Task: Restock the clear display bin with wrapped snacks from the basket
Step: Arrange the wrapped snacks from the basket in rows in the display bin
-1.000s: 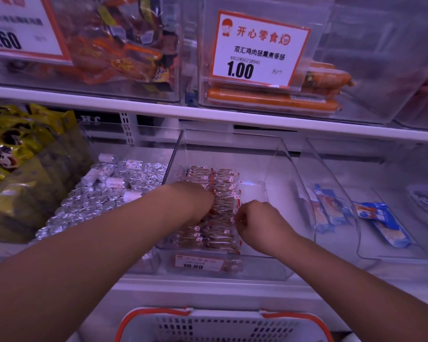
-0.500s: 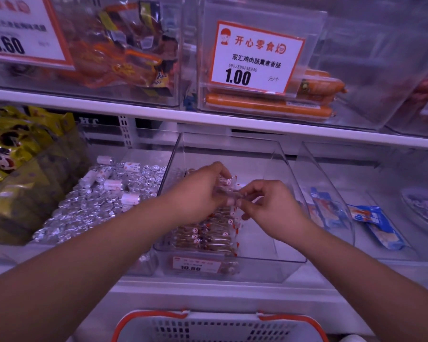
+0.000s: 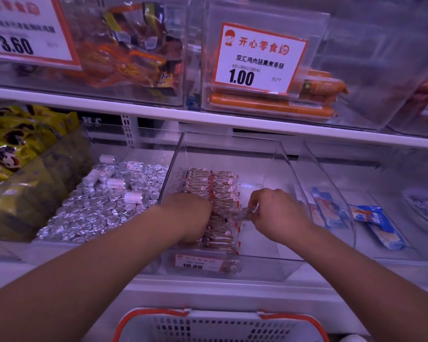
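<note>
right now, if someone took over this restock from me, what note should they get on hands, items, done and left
Left hand: resting on the rows of clear-wrapped brown snacks inside the clear plastic display bin; its fingers are hidden.
Right hand: pinching one clear-wrapped snack just above the rows.
Done: snacks fill the bin's left side in neat rows.
Left: the bin's right side is bare; place the held snack, then fetch more from the white and orange basket below.

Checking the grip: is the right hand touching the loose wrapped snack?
Touching. The head view shows the right hand pinching one end of the snack above the bin.
</note>
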Motion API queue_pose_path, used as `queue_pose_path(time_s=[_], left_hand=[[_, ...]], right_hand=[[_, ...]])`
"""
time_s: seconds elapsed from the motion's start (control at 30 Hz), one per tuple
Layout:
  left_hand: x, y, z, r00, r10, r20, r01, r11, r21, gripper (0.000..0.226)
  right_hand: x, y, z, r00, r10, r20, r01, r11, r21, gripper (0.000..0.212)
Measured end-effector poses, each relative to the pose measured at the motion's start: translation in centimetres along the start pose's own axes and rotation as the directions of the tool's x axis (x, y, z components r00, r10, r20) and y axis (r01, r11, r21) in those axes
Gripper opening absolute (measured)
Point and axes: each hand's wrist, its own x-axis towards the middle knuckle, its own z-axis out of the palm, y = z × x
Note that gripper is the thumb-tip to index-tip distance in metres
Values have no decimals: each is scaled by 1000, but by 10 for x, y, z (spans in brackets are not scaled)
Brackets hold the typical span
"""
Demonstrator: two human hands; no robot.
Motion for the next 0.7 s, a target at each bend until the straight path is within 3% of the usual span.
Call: queue_pose_path(time_s=[0.17, 0.3, 0.7], left_hand=[[8, -1, 3, 994, -43, -102, 20, 977, -214, 18], [14, 0, 10, 990, -83, -113, 46, 953, -301, 21], [12, 0, 11, 990, -120, -80, 83, 927, -365, 22]], right_hand=[[3, -4, 3, 986, -90, 143, 78, 993, 90, 17], [-2, -8, 8, 983, -162, 91, 162, 987, 6, 21], [7, -9, 6, 941, -281, 189, 306, 945, -118, 18]])
